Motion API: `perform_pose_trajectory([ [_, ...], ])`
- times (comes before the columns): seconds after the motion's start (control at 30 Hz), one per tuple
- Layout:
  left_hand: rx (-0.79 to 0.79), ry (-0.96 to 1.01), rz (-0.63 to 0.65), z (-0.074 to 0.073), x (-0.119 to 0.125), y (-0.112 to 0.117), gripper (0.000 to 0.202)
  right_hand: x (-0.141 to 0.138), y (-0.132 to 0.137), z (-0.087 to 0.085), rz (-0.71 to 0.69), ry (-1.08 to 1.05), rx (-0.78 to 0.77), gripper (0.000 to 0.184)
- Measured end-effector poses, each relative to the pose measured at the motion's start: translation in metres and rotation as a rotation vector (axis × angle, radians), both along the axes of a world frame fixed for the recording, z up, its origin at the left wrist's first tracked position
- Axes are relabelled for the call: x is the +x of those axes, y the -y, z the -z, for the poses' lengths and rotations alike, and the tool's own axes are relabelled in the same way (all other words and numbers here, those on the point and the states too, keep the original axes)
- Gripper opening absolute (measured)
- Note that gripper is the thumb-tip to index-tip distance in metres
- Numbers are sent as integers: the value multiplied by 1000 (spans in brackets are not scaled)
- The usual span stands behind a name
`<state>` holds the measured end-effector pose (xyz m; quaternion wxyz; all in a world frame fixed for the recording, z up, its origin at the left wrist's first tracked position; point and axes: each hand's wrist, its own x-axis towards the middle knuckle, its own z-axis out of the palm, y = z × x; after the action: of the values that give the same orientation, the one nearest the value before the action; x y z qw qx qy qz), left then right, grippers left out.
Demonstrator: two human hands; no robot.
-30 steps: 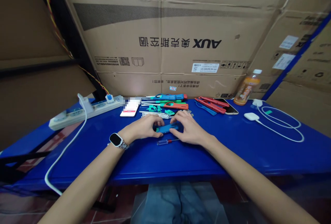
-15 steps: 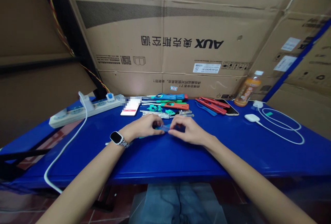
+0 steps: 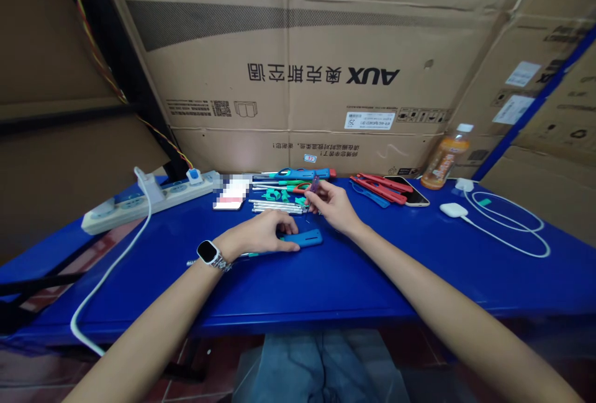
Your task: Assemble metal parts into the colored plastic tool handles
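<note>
My left hand (image 3: pixel 267 232) rests on the blue tabletop, its thumb and fingers closed around a long-necked blue lighter (image 3: pixel 307 239). The lighter's metal neck passes under my wrist and its tip comes out on the left. My right hand (image 3: pixel 336 205) is raised a little beyond the lighter's right end. It pinches a small purple translucent piece (image 3: pixel 315 183) upright, with a thin dark shaft or wire below it. Just beyond my hands lie several silver metal tubes (image 3: pixel 278 207) and small green plastic parts (image 3: pixel 275 194).
More blue, green and orange lighters lie at the back, by a phone-like slab (image 3: pixel 230 195). Red and blue handle shells (image 3: pixel 379 189) overlap a phone (image 3: pixel 416 194). An orange drink bottle (image 3: pixel 446 159), a white charger case (image 3: pixel 453 210) with cable, and a power strip (image 3: pixel 153 198) flank them.
My hands were close together over a blurred bluish, translucent item. Now my right hand has moved up and away holding the purple piece, and the blue lighter shows under my left hand.
</note>
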<state>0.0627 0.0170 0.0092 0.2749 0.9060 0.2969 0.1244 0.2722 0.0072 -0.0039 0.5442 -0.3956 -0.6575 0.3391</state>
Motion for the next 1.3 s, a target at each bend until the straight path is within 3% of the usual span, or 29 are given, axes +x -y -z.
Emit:
perform_pose_trajectory([
  [0.2,12,-13,3,1,0,0,34,5,2,10,54,149,66,33],
  [0.47,165,189,-121,3,10,0,31,-1,11,3,80,-212,60,38],
  [0.83,-28,328,-129,13,17,-5,27,-11,23,-1,64,-353,96,37],
  [1.3,20,315,-196,12,19,-1,25,-11,24,1,93,-325,97,36],
])
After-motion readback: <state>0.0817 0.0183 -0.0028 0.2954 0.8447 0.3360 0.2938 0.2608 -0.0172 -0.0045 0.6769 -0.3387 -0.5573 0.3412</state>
